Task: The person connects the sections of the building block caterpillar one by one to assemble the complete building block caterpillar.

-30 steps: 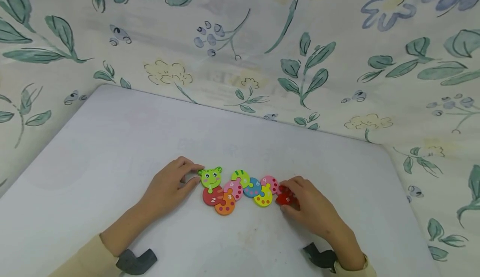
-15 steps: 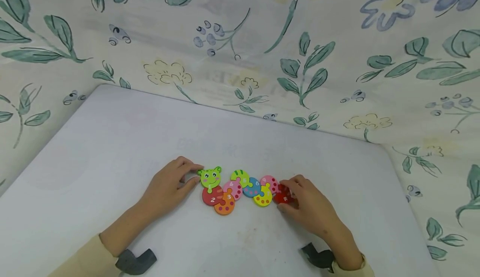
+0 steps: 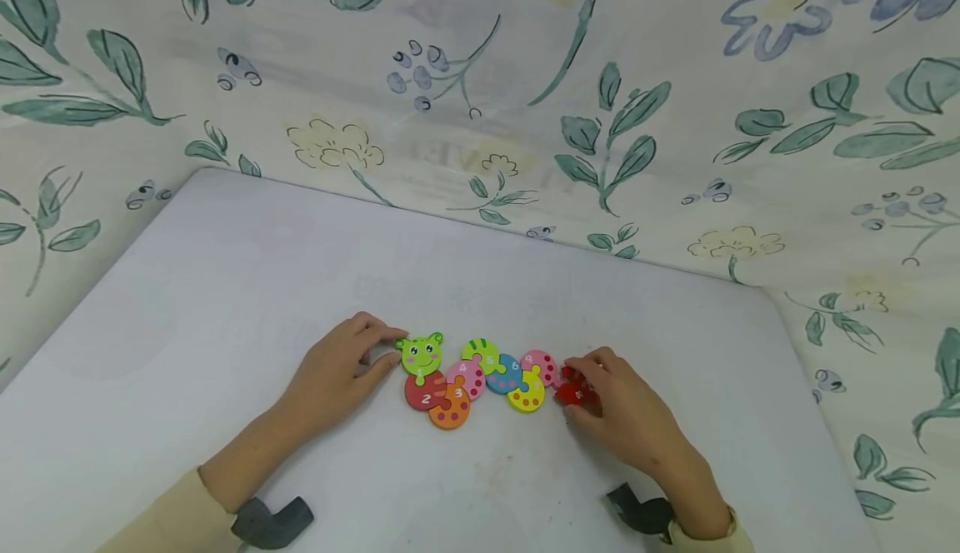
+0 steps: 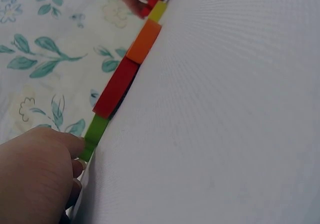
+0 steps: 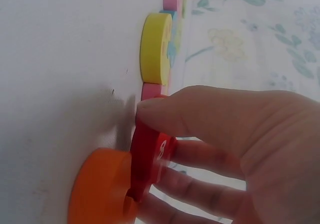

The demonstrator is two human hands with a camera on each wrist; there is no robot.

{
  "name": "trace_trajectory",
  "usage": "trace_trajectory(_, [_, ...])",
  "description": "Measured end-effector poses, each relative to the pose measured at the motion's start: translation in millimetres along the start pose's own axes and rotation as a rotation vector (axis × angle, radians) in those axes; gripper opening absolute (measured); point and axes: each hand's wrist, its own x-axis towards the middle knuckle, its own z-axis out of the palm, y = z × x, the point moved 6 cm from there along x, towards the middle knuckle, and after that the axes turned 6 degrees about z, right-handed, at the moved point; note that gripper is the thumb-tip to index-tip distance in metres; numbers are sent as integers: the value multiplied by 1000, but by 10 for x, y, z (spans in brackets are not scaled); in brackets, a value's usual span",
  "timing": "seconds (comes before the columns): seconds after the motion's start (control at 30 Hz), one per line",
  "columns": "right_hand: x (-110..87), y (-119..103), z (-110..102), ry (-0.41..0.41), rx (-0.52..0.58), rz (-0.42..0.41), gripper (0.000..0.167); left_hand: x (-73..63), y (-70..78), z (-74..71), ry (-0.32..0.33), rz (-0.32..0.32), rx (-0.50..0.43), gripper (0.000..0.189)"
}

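Observation:
Jigsaw pieces make a numbered caterpillar puzzle on the white table. At its left end, my left hand (image 3: 341, 374) holds the edge of the green smiling head piece (image 3: 422, 355) between thumb and index finger. Red piece 2 (image 3: 425, 391), orange piece 3 (image 3: 450, 407) and several more pieces follow in a chain to the pink piece (image 3: 537, 366). My right hand (image 3: 626, 411) grips a red dotted piece (image 3: 573, 388) beside that pink one. The right wrist view shows an orange piece (image 5: 100, 189) against the red one; in the head view the hand hides it.
The white tabletop (image 3: 480, 486) runs back to a cloth (image 3: 480, 62) with printed leaves and flowers. A dark strap end (image 3: 272, 523) sticks out at the left cuff, and another dark strap (image 3: 639, 511) at the right cuff.
My right hand slid the red piece left against the pink one, then drew it slightly back to the right. The left hand and the other visible pieces stayed in place.

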Motion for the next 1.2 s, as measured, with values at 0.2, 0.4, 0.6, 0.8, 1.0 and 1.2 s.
trace_trajectory(0.2, [-9,18,15,-24,-4,10,58,5,4,0,-1,-2,2,32])
trace_trajectory(0.4, [5,-22,25,12,-3,-26,53,11,7,-4,-3,-2,-2,32])
trace_trajectory(0.6, [58,-97,76,111,4,-35,30,13,20,-15,-2,-5,-3,32])
trace_trajectory(0.8, [37,-126,28,226,32,-70,17,16,22,-6,-10,-15,-4,31])
trace_trajectory(1.0, [6,-146,-60,302,95,-97,18,24,11,3,-18,-11,-9,31])
trace_trajectory(1.2, [12,-189,23,186,32,-59,19,3,192,-46,45,102,151,37])
